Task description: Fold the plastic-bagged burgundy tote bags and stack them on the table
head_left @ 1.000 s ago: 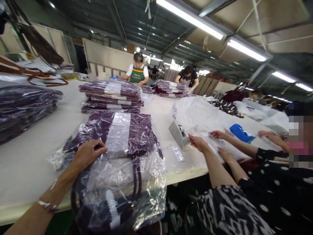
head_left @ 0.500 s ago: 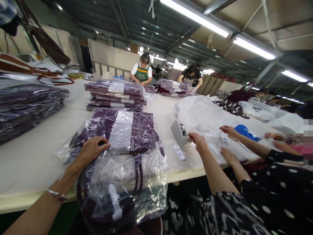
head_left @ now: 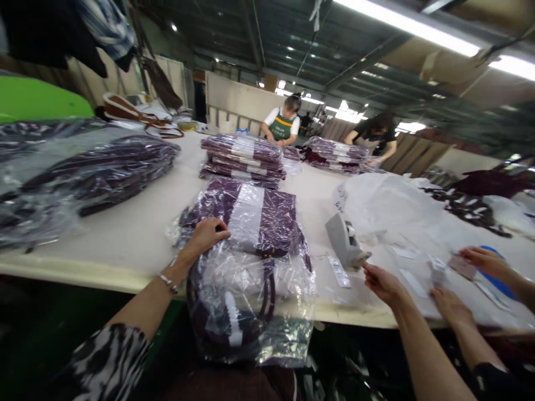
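Note:
A dark purple handbag (head_left: 276, 223) in a clear plastic bag (head_left: 288, 328) lies in front of me, its lower part hanging over the table edge. My left hand (head_left: 208, 234) rests on its left side, thumb and fingers closed on the plastic near a pale grey strip (head_left: 247, 214). To the right stands a grey tape dispenser (head_left: 343, 242). At its front end my right hand (head_left: 382, 283) is closed in a pinch on the tape, whose free end is hard to make out. A printed label strip (head_left: 338, 271) lies just below the dispenser.
Wrapped purple bags form a stack (head_left: 242, 159) behind and a pile (head_left: 117, 167) at left. A co-worker's hands (head_left: 453, 306) handle small cards close on my right. White plastic sheeting (head_left: 388, 203) covers the table's right side. Two people work at the far side.
My view has turned left, so everything sits further right. My right hand has drawn back slightly from the dispenser toward me. The left hand stays on the plastic.

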Available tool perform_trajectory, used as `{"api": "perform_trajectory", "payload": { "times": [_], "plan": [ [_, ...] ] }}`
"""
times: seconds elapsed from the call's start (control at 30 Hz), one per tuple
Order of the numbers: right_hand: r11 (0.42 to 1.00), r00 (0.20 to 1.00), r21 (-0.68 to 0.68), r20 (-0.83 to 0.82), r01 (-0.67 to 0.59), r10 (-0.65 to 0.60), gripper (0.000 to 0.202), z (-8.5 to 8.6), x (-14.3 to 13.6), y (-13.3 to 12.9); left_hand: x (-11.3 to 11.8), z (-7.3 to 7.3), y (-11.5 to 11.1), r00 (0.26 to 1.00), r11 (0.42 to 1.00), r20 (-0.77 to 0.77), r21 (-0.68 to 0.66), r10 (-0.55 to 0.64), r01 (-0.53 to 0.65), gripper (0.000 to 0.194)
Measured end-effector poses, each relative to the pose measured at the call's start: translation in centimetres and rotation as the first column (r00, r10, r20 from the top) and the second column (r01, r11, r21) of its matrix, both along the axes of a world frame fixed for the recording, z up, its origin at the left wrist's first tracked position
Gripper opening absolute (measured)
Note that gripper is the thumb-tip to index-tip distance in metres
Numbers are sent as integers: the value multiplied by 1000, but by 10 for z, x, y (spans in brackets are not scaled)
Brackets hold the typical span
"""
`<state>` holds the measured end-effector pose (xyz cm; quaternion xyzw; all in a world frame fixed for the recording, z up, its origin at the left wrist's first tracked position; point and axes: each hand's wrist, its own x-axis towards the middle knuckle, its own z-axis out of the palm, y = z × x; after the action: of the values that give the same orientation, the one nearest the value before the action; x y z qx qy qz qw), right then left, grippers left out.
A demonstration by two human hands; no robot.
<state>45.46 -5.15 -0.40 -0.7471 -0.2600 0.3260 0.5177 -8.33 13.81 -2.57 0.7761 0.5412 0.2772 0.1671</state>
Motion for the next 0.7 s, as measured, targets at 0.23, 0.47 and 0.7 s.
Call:
{"api": "perform_trajectory", "payload": {
  "times": [0.23,0.47,0.7],
  "plan": [
    [973,963,-196,215,-120,162,31,29,-40,12,2,0,-5,998,999,48,4,33,-33,13],
    [548,544,-49,78,-835,836,44,76,-282,120,2,2,-8,997,999,77,20,29,-31,13],
    [516,454,-502,251,-695,855,42,31,-346,179,2,-1,-7,995,999,94,18,30,-32,13]
  ]
}}
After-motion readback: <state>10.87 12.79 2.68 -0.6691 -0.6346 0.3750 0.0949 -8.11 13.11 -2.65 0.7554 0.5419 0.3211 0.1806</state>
